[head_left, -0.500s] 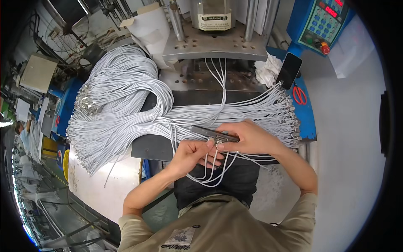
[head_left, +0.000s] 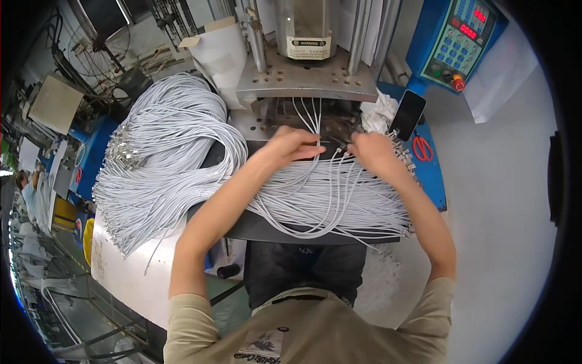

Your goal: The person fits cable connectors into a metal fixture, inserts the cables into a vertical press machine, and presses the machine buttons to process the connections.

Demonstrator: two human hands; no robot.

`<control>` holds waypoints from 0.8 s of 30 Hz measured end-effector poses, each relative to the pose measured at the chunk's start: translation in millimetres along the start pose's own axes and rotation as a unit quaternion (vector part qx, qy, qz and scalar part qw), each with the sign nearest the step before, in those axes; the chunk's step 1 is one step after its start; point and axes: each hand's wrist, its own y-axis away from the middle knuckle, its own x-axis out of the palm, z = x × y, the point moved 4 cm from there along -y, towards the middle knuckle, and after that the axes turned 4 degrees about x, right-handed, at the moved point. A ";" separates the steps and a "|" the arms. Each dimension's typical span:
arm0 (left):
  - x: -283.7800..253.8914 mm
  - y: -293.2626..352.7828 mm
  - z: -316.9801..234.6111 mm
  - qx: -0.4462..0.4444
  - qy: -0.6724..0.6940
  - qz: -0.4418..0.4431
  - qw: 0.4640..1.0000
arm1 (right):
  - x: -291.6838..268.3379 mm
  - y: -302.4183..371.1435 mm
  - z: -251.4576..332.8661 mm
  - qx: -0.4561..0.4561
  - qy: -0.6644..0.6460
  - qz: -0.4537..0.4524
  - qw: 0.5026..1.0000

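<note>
My left hand (head_left: pixel 293 146) reaches to the front of the press, its fingertips closing around a few white cables (head_left: pixel 316 115) that hang out from under the upper plate. Just right of it, my right hand (head_left: pixel 373 151) grips a dark metal bar (head_left: pixel 344 138), blurred by motion, at the lower plate's edge. Several white cables with metal ends (head_left: pixel 342 153) run from beside that bar and loop down over the spread of cables (head_left: pixel 297 197). My right fingers are partly hidden.
A thick coiled bundle of white cables (head_left: pixel 176 115) lies to the left. The press's upper plate (head_left: pixel 303 82) hangs over its lower plate. At right are a phone (head_left: pixel 407 114), red-handled scissors (head_left: pixel 422 148), a crumpled white cloth (head_left: pixel 379 113) and a blue control panel (head_left: pixel 458 45).
Both hands have moved away from my body toward the press and apart. My left hand has let go of the bar and cable ends and come to the hanging cables; the bar moved with my right.
</note>
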 end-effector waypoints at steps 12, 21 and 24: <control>-12.0 -7.5 19.5 0.020 -0.001 -0.006 1.000 | 59.3 -181.7 -55.3 -0.066 0.043 -0.303 0.950; -8.1 5.7 1.9 0.073 -0.049 -0.015 0.996 | 120.4 -261.5 -87.6 -0.022 -0.721 -0.242 0.649; -30.2 51.6 -19.5 0.085 -0.059 -0.032 0.994 | 96.7 -205.9 -49.9 0.147 -0.581 -0.041 0.800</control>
